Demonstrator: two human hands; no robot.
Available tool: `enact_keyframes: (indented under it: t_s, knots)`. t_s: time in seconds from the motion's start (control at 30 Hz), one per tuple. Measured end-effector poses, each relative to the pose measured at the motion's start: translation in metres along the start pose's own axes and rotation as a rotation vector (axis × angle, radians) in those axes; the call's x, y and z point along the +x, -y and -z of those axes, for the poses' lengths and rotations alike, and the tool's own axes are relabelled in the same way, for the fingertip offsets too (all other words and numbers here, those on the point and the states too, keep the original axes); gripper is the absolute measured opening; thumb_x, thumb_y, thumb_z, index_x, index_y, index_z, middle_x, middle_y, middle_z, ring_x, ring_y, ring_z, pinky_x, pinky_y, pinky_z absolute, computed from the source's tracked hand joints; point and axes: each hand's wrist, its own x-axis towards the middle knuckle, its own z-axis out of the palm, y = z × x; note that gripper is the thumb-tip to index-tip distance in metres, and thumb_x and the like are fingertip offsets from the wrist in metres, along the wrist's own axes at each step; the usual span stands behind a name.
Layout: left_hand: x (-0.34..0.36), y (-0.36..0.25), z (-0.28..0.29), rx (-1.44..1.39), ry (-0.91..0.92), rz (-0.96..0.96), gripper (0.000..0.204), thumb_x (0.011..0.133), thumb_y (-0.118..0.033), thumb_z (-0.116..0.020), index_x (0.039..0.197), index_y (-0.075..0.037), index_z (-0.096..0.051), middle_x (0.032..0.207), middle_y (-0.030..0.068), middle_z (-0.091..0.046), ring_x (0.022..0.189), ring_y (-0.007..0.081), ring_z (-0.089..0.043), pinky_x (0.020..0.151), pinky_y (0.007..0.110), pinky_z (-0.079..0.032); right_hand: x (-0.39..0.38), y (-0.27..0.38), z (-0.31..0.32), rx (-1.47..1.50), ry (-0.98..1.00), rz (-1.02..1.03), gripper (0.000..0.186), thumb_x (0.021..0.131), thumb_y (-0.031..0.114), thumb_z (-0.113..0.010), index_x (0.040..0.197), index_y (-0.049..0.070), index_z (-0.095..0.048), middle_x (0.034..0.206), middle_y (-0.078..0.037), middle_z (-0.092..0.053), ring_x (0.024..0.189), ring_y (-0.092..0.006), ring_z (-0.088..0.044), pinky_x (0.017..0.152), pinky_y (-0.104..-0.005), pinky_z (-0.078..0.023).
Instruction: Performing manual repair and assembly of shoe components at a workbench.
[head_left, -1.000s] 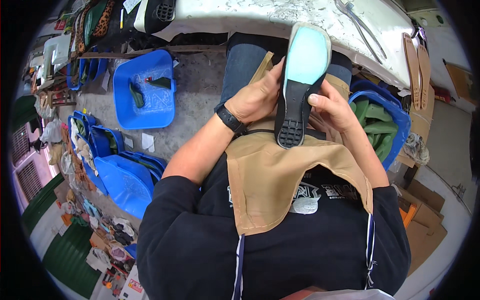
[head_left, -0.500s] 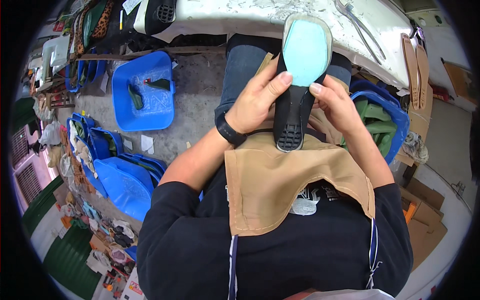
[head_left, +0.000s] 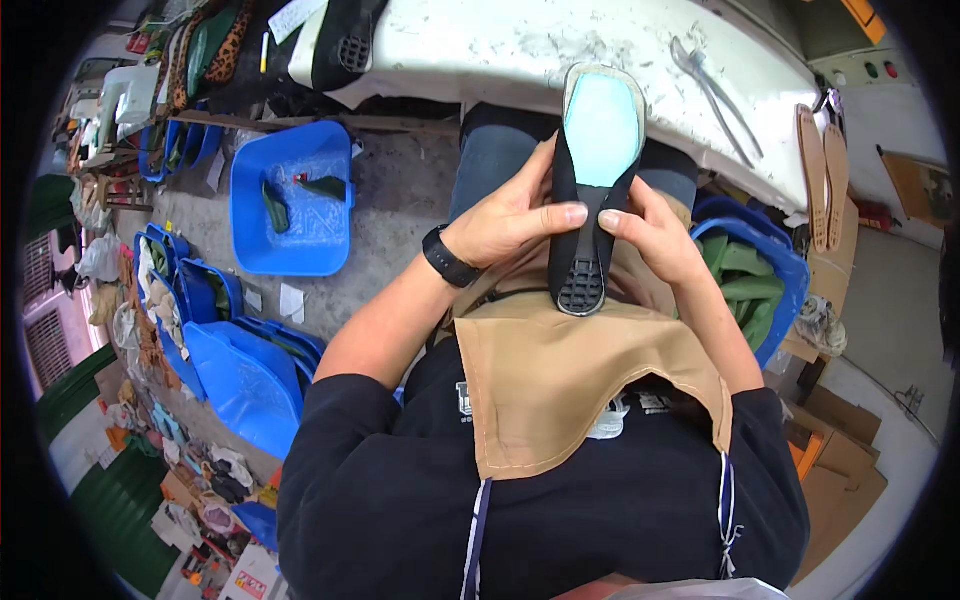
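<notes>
— Where is the shoe sole (head_left: pixel 594 190) now?

— It is held up over the person's lap, above the tan apron (head_left: pixel 570 385), with its heel end toward the person and its light blue front part reaching to the near edge of the white counter (head_left: pixel 520 50). It does not lie on the counter.

— And the fingers, how do they stand?

— The left hand (head_left: pixel 512 220) grips the sole from its left side; its fingers (head_left: pixel 565 213) are closed on the black middle part. The right hand (head_left: pixel 655 240) closes on it from the right side, and its fingers (head_left: pixel 612 218) press the same narrow part. The tips of both hands almost meet on the sole.

— What is around?

— A blue tray (head_left: pixel 300 215) lies on the floor at the left, a blue bin (head_left: pixel 765 265) with green pieces stands at the right, and metal pliers (head_left: pixel 712 85) lie on the counter.
</notes>
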Motion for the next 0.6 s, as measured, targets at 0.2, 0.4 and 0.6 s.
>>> enact_keyframes:
  t_s: [0.2, 0.4, 0.6]
  knots:
    - [0.039, -0.031, 0.002, 0.152, -0.266, -0.001, 0.060, 0.095, -0.014, -0.076, 0.148, -0.001, -0.051, 0.127, 0.0148, -0.069, 0.106, 0.0193, -0.068, 0.094, 0.028, -0.055, 0.025, 0.055, 0.008, -0.705, 0.179, -0.232, 0.049, 0.096, 0.025, -0.071, 0.136, -0.002, -0.062, 0.101, -0.010, -0.073, 0.092, -0.0177, -0.066, 0.087, -0.0302, -0.054]
    - [0.027, 0.031, 0.004, 0.187, -0.341, -0.069, 0.047, 0.095, -0.018, -0.077, 0.135, 0.000, -0.060, 0.112, 0.0093, -0.072, 0.089, 0.0142, -0.067, 0.079, 0.024, -0.056, 0.067, 0.038, 0.143, -1.489, -0.572, 0.186, 0.079, 0.097, 0.051, -0.070, 0.154, 0.000, -0.048, 0.151, -0.025, -0.053, 0.134, -0.0400, -0.055, 0.111, -0.0495, -0.046]
    - [0.027, 0.065, 0.015, 0.142, -0.286, -0.027, 0.045, 0.097, -0.020, -0.075, 0.135, -0.002, -0.059, 0.113, 0.0080, -0.071, 0.091, 0.0125, -0.065, 0.082, 0.025, -0.055, 0.039, 0.065, 0.142, -1.402, -0.315, -0.014, 0.061, 0.099, 0.041, -0.068, 0.142, 0.000, -0.054, 0.111, -0.020, -0.065, 0.101, -0.0318, -0.065, 0.092, -0.0407, -0.052]
